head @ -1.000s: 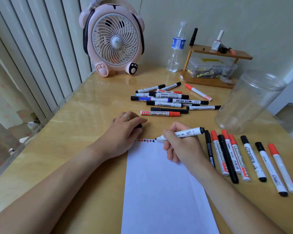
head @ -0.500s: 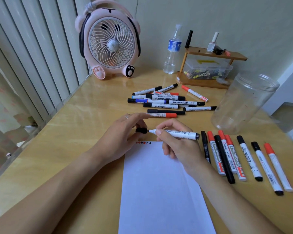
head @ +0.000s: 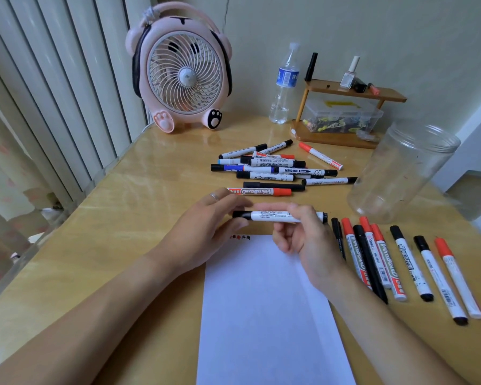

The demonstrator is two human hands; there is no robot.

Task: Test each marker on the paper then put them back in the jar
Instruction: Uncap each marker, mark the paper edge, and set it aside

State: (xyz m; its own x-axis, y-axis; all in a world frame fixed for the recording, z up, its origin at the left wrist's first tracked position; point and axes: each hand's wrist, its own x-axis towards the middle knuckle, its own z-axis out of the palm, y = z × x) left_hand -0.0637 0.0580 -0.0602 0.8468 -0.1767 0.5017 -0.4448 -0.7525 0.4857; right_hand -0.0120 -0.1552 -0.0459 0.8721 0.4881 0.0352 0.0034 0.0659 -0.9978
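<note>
We hold the black marker (head: 279, 216) level above the paper (head: 267, 309), right hand (head: 307, 240) gripping its barrel, left hand (head: 206, 232) apparently pinching its cap. Capping looks done; next we set it right, beside the tested row (head: 400, 262).

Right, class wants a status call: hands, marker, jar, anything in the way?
Left hand and right hand both grip one black-capped marker, level above the paper. Jar holds no markers. Path to jar open.

Both arms reach in from near edge, bare. Left hand (head: 203, 232) palm down, ring on one finger, fingertips pinch left end of marker (head: 278, 216). Right hand (head: 308, 240) fingers curled, grip on marker's right part.
</note>
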